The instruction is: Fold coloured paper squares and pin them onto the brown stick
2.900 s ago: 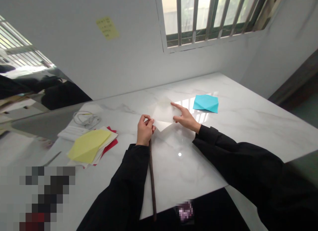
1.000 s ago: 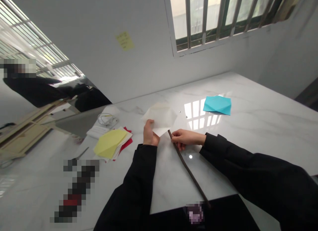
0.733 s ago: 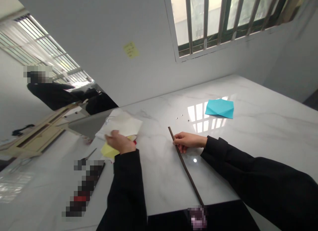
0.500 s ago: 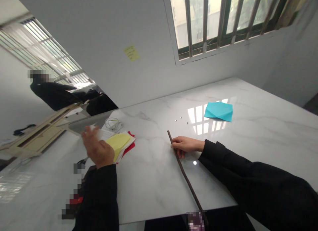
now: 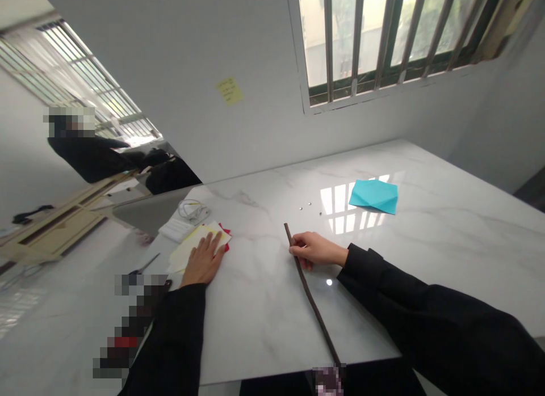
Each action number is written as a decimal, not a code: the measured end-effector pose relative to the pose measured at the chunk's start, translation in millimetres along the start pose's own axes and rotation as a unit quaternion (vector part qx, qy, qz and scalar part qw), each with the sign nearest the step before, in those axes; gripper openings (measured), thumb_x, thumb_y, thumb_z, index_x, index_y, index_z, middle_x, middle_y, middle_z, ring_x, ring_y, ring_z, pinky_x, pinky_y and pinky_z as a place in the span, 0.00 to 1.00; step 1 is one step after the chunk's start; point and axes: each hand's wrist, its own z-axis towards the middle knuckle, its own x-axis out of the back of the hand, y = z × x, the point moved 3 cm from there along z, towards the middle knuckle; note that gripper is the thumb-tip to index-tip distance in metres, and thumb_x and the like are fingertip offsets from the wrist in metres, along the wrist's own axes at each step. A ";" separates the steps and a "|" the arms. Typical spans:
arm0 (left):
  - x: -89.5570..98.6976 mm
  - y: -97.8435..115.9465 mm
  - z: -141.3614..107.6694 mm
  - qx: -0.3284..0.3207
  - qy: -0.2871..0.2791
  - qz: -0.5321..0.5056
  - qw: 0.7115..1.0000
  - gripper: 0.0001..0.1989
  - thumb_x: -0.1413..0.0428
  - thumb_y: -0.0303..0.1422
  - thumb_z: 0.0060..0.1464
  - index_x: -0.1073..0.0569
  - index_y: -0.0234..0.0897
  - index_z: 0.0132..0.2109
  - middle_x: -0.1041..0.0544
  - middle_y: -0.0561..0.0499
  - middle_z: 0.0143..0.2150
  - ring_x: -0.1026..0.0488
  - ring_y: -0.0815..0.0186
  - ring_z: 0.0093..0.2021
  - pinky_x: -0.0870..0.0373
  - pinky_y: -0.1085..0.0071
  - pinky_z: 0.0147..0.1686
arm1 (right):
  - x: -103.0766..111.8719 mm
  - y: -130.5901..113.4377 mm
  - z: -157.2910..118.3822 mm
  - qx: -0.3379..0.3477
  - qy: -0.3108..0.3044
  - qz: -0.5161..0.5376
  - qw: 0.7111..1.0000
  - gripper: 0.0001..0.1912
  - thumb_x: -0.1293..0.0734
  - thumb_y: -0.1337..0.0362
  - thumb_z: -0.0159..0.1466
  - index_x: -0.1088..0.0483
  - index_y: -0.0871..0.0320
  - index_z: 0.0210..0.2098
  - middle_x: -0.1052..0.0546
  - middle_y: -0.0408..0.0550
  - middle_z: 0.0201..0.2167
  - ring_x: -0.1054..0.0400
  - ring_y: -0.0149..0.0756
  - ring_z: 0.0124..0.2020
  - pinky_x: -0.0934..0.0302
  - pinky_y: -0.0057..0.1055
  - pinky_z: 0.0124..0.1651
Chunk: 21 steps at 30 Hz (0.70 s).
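Pressing on a paper stack (image 5: 187, 258), the left hand (image 5: 203, 262) lies palm down, its fingers spread apart and flat on the top sheet, with the fingertips near the stack's far edge. Yellowish sheets show around the fingers, and a red sheet (image 5: 224, 247) pokes out just beyond the fingertips. Left of the fingers lie scissors (image 5: 145, 264), partly hidden by a blurred patch. Past the fingertips sit a white pad (image 5: 174, 231) and a coiled white cable (image 5: 191, 210), both close to the stack.

Further right, across a bare stretch of the marble table (image 5: 255, 319), the right hand (image 5: 315, 251) holds a thin dark stick (image 5: 310, 294), its fingers curled together and clamped around it. The stick's short end rises beyond the fingers, while its long end slants toward the table's near edge. Beyond these fingers lie tiny metal bits (image 5: 309, 206), too small to identify. Further beyond them and to the right lies a folded blue paper (image 5: 373, 196), well apart from both hands. Above the far table edge, a yellow sticky note (image 5: 229, 91) and a barred window (image 5: 383, 38) mark the wall.
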 end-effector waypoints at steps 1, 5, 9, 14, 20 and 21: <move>0.4 0.6 -0.3 -0.001 -0.001 -0.004 1.000 0.34 0.63 0.46 0.71 0.44 0.37 0.77 0.49 0.38 0.79 0.51 0.44 0.78 0.50 0.42 0.72 | 1.8 -0.3 -0.7 0.015 0.042 -0.033 0.998 0.06 0.35 0.64 0.70 0.34 0.57 0.36 0.25 0.41 0.24 0.31 0.30 0.18 0.35 0.28 0.25; 0.9 1.3 1.2 0.001 -0.008 -0.003 1.000 0.34 0.64 0.49 0.71 0.44 0.41 0.77 0.49 0.38 0.79 0.52 0.43 0.78 0.52 0.37 0.71 | 9.2 -0.4 -1.6 0.057 0.185 -0.154 0.969 0.14 0.32 0.61 0.69 0.29 0.58 0.52 0.20 0.45 0.31 0.27 0.34 0.26 0.33 0.32 0.38; 0.0 -0.8 6.4 0.004 -0.020 -0.013 1.000 0.37 0.63 0.51 0.69 0.45 0.39 0.77 0.49 0.37 0.79 0.53 0.41 0.78 0.55 0.33 0.71 | 12.2 -2.0 1.3 0.046 0.223 -0.255 0.940 0.31 0.30 0.59 0.67 0.36 0.58 0.67 0.19 0.48 0.34 0.24 0.43 0.39 0.35 0.35 0.46; 11.7 6.8 9.0 0.006 0.048 -0.049 0.998 0.34 0.55 0.49 0.67 0.36 0.39 0.73 0.39 0.35 0.75 0.44 0.34 0.75 0.51 0.26 0.67 | 11.1 -8.1 2.9 0.014 0.204 -0.334 0.920 0.27 0.31 0.56 0.69 0.32 0.56 0.65 0.19 0.53 0.38 0.24 0.46 0.42 0.37 0.36 0.46; 58.1 94.3 4.0 -0.135 0.183 -0.117 0.967 0.26 0.50 0.44 0.65 0.28 0.43 0.65 0.30 0.42 0.70 0.40 0.45 0.73 0.48 0.43 0.72 | 8.1 -14.3 1.1 0.009 0.198 -0.394 0.897 0.25 0.34 0.55 0.71 0.31 0.56 0.64 0.19 0.58 0.43 0.24 0.50 0.45 0.36 0.40 0.46; 64.1 116.5 3.7 -0.170 0.185 -0.147 0.957 0.24 0.49 0.44 0.64 0.26 0.43 0.63 0.28 0.43 0.69 0.38 0.47 0.71 0.46 0.46 0.72 | 7.4 -15.1 1.2 0.008 0.201 -0.400 0.894 0.25 0.34 0.54 0.71 0.32 0.57 0.64 0.19 0.59 0.43 0.24 0.51 0.45 0.36 0.40 0.46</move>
